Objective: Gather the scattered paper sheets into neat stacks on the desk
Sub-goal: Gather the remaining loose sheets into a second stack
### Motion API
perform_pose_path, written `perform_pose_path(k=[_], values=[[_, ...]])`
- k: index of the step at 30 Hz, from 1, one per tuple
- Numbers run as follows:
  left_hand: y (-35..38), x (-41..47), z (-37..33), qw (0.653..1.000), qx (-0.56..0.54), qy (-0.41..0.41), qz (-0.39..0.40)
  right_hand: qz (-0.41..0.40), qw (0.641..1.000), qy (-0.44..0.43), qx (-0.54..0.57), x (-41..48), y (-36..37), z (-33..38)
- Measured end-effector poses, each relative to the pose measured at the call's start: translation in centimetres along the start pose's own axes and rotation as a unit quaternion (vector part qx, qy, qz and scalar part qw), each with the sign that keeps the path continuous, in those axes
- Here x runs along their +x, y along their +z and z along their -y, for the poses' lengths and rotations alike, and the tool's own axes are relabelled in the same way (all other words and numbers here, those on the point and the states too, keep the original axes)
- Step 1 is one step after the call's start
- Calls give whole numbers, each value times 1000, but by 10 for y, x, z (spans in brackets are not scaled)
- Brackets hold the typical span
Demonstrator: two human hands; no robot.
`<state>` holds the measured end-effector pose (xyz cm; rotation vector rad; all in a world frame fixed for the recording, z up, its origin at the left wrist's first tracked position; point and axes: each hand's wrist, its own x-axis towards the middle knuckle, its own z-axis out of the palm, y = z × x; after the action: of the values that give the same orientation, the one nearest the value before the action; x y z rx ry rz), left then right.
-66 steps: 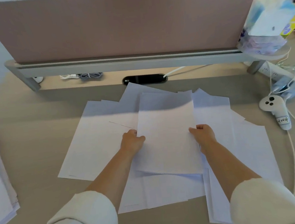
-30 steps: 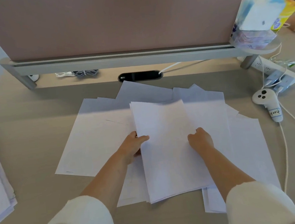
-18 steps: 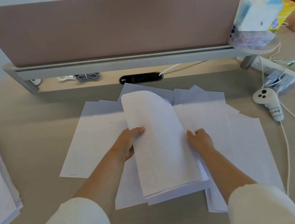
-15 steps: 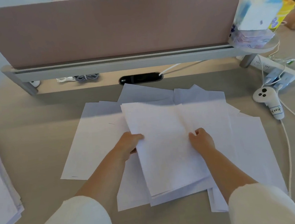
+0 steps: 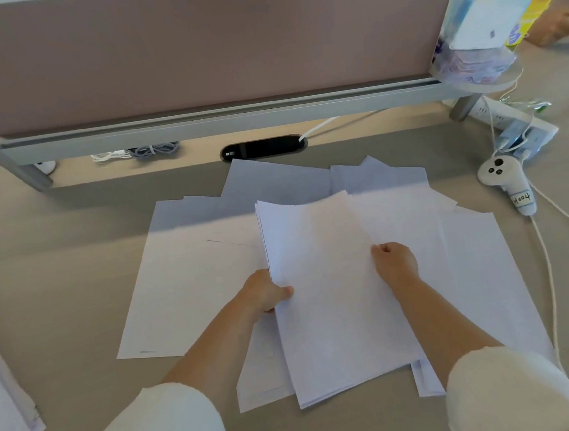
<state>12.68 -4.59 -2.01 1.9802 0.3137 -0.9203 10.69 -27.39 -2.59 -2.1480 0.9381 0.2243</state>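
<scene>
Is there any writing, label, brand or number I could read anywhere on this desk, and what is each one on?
"Hoo4", handwritten, last character unsure: sticker on the white controller.
Black cable port: a white mark, too small to read.
Tissue pack and yellow pack: print too blurred to read.
Paper sheets: no readable text.

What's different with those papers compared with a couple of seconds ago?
The held stack has turned, its far end swinging left, and slid nearer the person. The left hand and right hand still grip its edges. Loose sheets, side pile and controller stayed put.
</scene>
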Motion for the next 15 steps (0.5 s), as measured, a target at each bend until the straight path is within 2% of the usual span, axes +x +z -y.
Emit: perform_pose_path(k=[7,10,12,15], values=[[1,7,5,998,5,42,-55,59,998,2,-21,-9,-2,8],[-2,10,5,991,63,62,-99,61,998,-8,-30,-10,-2,7],[-4,12,2,982,93,59,-155,56,998,-26,13,-11,-3,6],[-7,13,-6,974,72,42,-211,44,991,-14,122,-11,-9,4]])
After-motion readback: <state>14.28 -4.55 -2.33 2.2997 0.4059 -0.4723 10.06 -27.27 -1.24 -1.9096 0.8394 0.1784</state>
